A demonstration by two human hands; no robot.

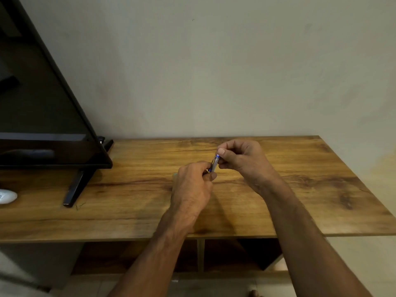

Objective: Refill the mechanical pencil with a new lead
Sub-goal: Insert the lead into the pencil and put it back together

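Note:
A blue and silver mechanical pencil [214, 164] is held above the middle of the wooden table [137, 189]. My left hand [192, 187] grips its lower part, which the curled fingers hide. My right hand [240, 159] pinches the pencil's upper end between thumb and forefinger. Only a short silver stretch with a blue tip shows between the two hands. No loose lead or lead case is visible.
A black television [42, 103] on a slanted black stand leg [75, 187] fills the table's left side. A white object [7, 196] lies at the far left edge. A pale wall rises right behind the table. Open shelves sit under the tabletop.

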